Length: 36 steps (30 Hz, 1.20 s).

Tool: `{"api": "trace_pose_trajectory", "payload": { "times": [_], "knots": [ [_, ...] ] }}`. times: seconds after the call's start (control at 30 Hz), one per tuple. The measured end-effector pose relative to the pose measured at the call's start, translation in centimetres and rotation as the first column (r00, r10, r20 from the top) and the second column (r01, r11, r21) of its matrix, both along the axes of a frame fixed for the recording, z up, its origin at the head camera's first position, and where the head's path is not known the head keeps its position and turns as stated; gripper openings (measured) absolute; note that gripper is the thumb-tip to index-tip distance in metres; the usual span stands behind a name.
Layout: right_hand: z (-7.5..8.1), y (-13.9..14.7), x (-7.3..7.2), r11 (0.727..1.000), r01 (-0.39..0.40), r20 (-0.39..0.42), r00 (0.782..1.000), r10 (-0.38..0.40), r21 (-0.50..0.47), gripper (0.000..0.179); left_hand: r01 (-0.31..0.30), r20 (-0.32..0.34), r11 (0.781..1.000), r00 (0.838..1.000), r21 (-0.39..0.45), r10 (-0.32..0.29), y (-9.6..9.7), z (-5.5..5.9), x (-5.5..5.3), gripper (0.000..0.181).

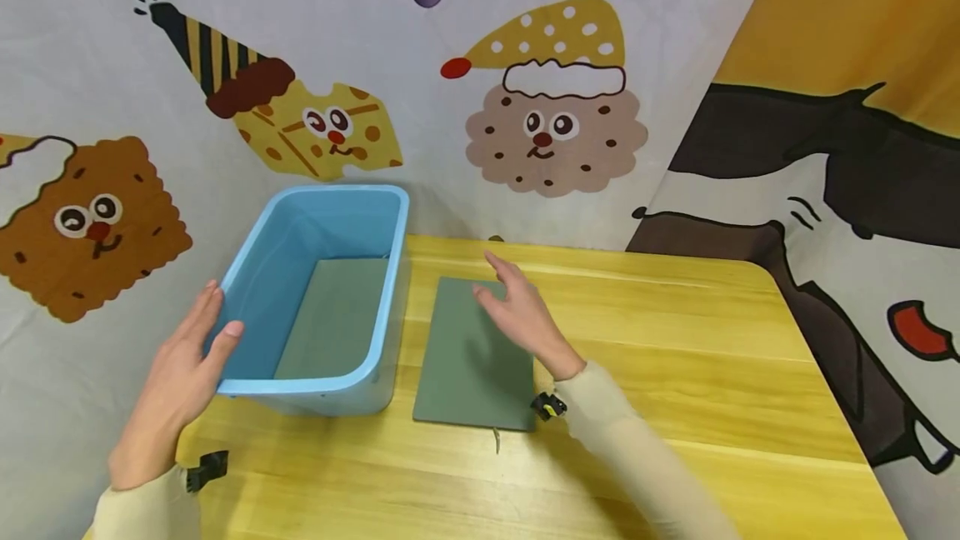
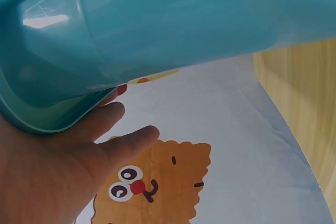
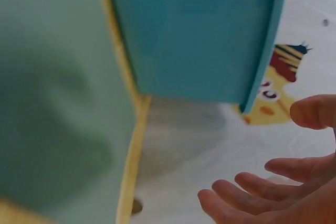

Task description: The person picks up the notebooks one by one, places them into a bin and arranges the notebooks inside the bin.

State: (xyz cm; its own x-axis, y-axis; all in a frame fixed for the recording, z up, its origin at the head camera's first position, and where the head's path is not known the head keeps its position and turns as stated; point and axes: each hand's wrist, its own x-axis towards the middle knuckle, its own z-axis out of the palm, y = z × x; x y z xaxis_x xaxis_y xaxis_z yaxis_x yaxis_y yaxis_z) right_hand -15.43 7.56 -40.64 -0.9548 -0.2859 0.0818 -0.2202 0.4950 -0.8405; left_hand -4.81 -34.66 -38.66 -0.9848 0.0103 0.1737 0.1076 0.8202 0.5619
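Observation:
My left hand is at the left rim of a blue plastic bin, fingers fairly straight along the outside and thumb over the edge. The left wrist view shows the bin's outer wall above those extended fingers. Inside the bin, a flat grey-green panel covers the bottom. My right hand hovers with fingers apart over a grey-green rectangular board lying on the table. Nothing is in that hand, and its spread fingers show in the right wrist view.
The wooden table extends to the right, with a rounded far corner. A cartoon-printed cloth hangs behind and beside it. A small thin strip shows at the board's near edge. Each wrist wears a black strap.

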Motion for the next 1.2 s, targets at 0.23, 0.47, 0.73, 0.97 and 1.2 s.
{"api": "trace_pose_trajectory", "payload": {
  "times": [0.23, 0.47, 0.73, 0.97, 1.2],
  "knots": [
    [-2.0, 2.4, 0.4, 0.976, 0.030, -0.028, 0.999, -0.025, 0.214, 0.066, 0.008, -0.014, 1.000, 1.000, -0.005, -0.009, -0.1, 0.0, 0.5, 0.065],
    [-3.9, 3.6, 0.5, 0.943, 0.027, 0.033, 0.999, -0.040, 0.333, 0.076, -0.006, -0.024, 1.000, 1.000, -0.017, 0.006, 0.0, -0.4, 0.9, 0.066],
    [-6.1, 3.9, 0.7, 0.889, 0.004, 0.110, 0.992, -0.061, 0.457, 0.093, -0.012, -0.015, 1.000, 1.000, -0.024, 0.011, 0.1, -0.2, 0.4, 0.067],
    [-7.1, 3.3, 1.0, 0.841, -0.025, 0.139, 0.989, -0.060, 0.541, 0.110, -0.002, -0.016, 1.000, 1.000, -0.019, 0.001, 0.1, -0.1, 0.0, 0.067],
    [-7.6, 2.1, 1.2, 0.828, -0.028, 0.127, 0.991, -0.052, 0.560, 0.126, -0.009, -0.018, 1.000, 1.000, -0.014, 0.008, -0.1, -0.4, 0.0, 0.067]
  ]
}}
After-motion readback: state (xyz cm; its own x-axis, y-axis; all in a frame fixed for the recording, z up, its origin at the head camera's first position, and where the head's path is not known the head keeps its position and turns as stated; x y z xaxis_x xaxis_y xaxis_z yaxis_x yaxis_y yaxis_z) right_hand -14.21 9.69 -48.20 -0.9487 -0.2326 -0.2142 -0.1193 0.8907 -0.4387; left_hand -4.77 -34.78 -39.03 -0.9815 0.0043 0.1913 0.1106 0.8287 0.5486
